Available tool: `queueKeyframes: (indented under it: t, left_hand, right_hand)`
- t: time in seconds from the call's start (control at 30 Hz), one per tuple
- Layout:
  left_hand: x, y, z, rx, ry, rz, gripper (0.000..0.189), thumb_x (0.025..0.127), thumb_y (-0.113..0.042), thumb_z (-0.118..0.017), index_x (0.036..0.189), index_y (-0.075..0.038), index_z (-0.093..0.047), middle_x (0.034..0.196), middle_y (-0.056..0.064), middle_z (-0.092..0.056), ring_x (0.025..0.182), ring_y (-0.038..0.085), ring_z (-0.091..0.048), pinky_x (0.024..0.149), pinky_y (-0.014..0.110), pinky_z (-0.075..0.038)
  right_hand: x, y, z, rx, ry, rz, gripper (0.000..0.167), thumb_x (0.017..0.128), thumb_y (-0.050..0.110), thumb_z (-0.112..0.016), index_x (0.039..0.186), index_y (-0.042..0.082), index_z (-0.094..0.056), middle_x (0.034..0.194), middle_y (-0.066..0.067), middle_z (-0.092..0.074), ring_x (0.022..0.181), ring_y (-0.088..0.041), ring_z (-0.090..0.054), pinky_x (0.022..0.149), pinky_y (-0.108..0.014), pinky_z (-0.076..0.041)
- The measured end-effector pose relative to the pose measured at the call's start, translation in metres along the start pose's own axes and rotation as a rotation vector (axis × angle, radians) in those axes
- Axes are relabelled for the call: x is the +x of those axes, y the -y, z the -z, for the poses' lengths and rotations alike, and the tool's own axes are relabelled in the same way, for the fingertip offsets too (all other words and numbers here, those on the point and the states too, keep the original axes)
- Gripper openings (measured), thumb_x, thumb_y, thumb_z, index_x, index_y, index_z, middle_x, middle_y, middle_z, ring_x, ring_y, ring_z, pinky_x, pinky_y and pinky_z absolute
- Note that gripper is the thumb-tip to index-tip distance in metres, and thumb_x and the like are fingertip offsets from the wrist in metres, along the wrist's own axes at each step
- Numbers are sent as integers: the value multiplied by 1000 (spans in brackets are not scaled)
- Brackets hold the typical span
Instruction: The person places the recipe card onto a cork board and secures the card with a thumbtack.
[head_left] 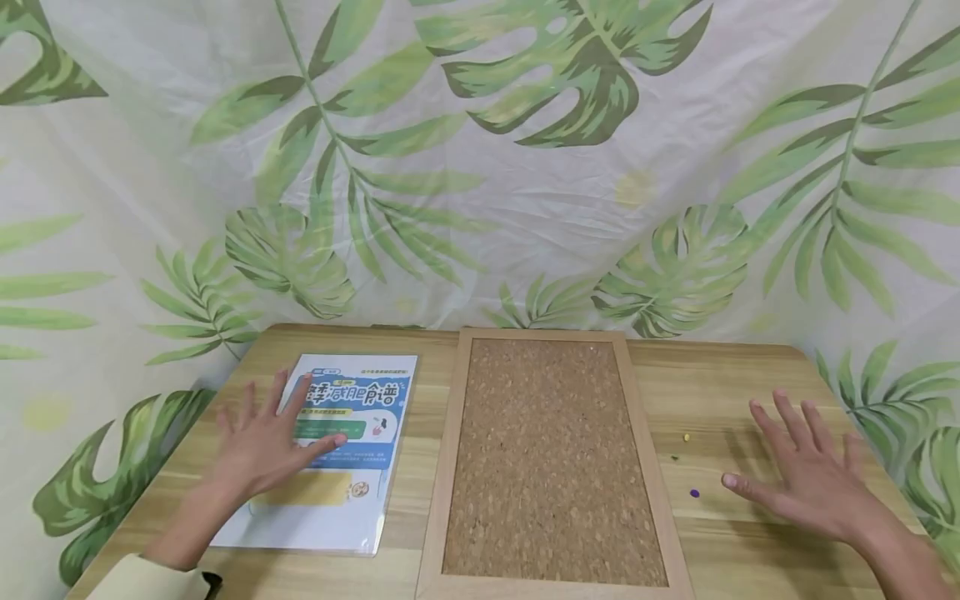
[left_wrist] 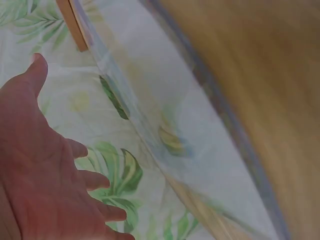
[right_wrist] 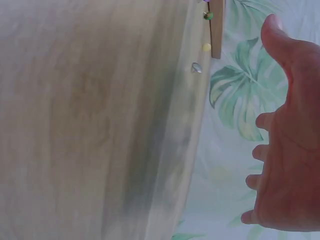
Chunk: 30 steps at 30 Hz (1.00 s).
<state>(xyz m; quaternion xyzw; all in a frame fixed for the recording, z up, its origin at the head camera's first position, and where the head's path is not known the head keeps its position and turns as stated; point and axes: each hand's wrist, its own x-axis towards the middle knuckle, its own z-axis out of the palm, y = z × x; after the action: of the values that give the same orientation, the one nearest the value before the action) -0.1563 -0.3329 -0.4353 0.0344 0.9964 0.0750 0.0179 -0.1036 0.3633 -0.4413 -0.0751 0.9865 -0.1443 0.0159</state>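
Observation:
My left hand (head_left: 258,442) is spread with straight fingers over a laminated sheet (head_left: 315,529), which is printed in blue and green with large lettering. In the left wrist view, the palm of that hand (left_wrist: 35,160) faces the table from above and grips nothing. Fingers apart, my right hand (head_left: 813,479) is held above the right side of the table. Left of its thumb lie a yellow pushpin (head_left: 686,437), a green pushpin (head_left: 675,457) and a purple pushpin (head_left: 694,493). A small silvery piece (right_wrist: 196,67) shows beside them in the right wrist view.
A cork board (head_left: 551,458) in a light wooden frame lies at the middle of the table, between the sheet and the pushpins. The wooden table (head_left: 720,375) has rounded back corners. Behind it hangs a leaf-patterned cloth (head_left: 525,200).

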Motion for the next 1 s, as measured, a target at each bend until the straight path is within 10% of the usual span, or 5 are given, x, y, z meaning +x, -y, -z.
queueKeyframes:
  t: [0.53,0.8,1.0]
  left_hand:
    - [-4,50,5,-55,-10,20,124,93,-76,-65,172,-5,-1,171,42,-5,151,75,-9,109,95,-13]
    - [-5,75,3,-157,-20,-53,123,95,-62,-73,169,7,-3,164,50,-17,143,75,-26,110,87,-30]
    - [-6,90,2,-239,1,-20,119,99,-58,-71,169,7,0,161,51,-24,139,73,-36,104,84,-40]
  right_hand:
    - [16,1,-13,16,-121,178,106,92,50,-80,170,3,-24,175,-32,-14,163,-57,-4,111,-90,-15]
    - [25,10,-14,85,-126,246,103,91,41,-83,169,3,-27,174,-31,-19,158,-61,-17,121,-84,-14]
    - [32,18,-13,126,-103,248,98,91,37,-85,164,-5,-34,168,-34,-29,149,-63,-32,107,-84,-36]
